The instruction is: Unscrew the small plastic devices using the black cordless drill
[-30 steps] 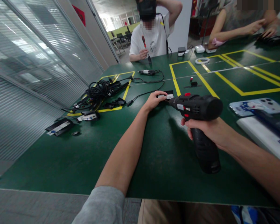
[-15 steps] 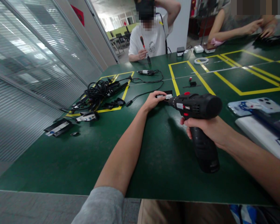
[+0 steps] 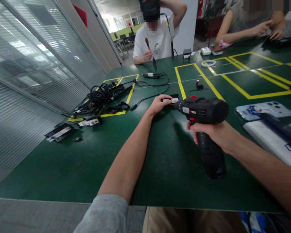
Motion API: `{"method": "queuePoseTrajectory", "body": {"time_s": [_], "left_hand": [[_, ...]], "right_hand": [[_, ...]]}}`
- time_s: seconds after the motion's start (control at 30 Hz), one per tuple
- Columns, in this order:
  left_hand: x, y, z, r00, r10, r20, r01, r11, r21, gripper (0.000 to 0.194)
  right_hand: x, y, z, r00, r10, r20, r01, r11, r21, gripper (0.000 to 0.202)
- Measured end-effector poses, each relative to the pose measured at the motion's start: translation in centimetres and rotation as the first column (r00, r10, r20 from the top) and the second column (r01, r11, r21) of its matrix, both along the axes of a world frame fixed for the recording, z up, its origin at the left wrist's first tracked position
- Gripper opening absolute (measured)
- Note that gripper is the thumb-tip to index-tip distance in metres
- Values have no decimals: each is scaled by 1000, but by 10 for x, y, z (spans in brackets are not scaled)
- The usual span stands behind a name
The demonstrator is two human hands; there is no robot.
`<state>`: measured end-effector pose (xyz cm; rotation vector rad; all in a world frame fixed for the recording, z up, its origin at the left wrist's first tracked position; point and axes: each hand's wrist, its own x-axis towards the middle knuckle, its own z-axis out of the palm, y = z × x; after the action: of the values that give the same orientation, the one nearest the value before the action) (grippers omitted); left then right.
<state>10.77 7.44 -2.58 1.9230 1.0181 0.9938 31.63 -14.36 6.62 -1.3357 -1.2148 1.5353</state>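
My right hand is wrapped round the grip of a black cordless drill with red details. Its chuck points left and away from me, toward a small black case with a white label on the green table. The drill's front hides part of that case, so I cannot tell whether the bit touches it. My left hand grips the case from its left side, fingers bent over the top and pressing it on the table.
A tangle of black cables lies left, near black adapters. At the right are a phone and a white object. Across the table one person holds a screwdriver; another person sits at the far right.
Almost nothing differs. The drill and my right hand appear very slightly further left, along with a small shift of the whole view; my left hand keeps its hold on the case.
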Motion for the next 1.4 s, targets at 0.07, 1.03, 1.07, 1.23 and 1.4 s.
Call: {"method": "queuePoseTrajectory", "body": {"time_s": [0.07,1.03,1.07,1.23,1.4], "left_hand": [[0,0,0,1000,1,-6,-1,1000,-1,33],[-1,3,-1,1000,11,14,-10,999,-43,33],[-1,3,-1,1000,10,21,-9,999,-50,33],[-1,3,-1,1000,4,31,-2,998,-70,34],[0,1,1,999,-2,37,4,997,-76,36]], "right_hand": [[0,0,0,1000,3,3,-3,1000,0,7],[-1,2,-1,1000,8,22,-8,1000,-19,6],[-1,2,-2,1000,10,29,-9,1000,-14,6],[0,1,-3,999,20,50,-20,1000,-9,5],[-1,2,-1,997,29,78,-30,1000,9,3]]}}
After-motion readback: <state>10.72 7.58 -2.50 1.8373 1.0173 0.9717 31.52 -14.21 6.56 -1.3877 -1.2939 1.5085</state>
